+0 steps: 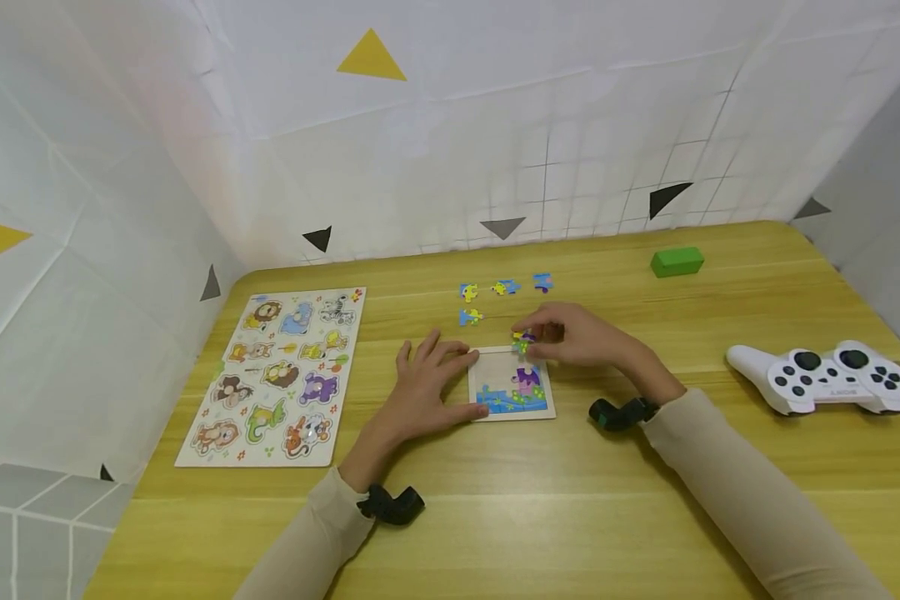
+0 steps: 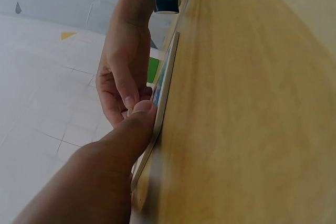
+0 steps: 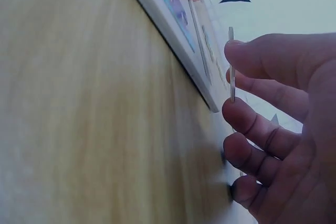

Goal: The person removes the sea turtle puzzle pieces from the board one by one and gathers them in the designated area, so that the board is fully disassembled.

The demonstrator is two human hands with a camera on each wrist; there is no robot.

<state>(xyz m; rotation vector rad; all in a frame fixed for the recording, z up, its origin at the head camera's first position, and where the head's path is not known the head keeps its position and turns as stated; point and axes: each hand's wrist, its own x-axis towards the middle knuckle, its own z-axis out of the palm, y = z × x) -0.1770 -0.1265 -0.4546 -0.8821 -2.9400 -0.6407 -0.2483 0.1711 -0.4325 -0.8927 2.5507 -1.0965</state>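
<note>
My right hand (image 1: 573,335) pinches a jigsaw piece (image 1: 522,343) with yellow, green and purple on it, over the top edge of a small square puzzle tray (image 1: 475,385). In the right wrist view the piece (image 3: 232,86) appears edge-on between thumb and fingertips. Joined pieces (image 1: 512,402) in blue, green and purple fill the tray's lower and right part. With fingers spread, my left hand (image 1: 429,392) rests at the tray's left side, its thumb at the lower left corner and a fingertip at the upper left corner.
Behind the tray lie several loose jigsaw pieces (image 1: 505,287). A larger animal puzzle board (image 1: 187,454) is on the left. To the right are a green block (image 1: 677,262) and a white game controller (image 1: 825,379). White sheeting walls stand behind the wooden table (image 1: 495,517).
</note>
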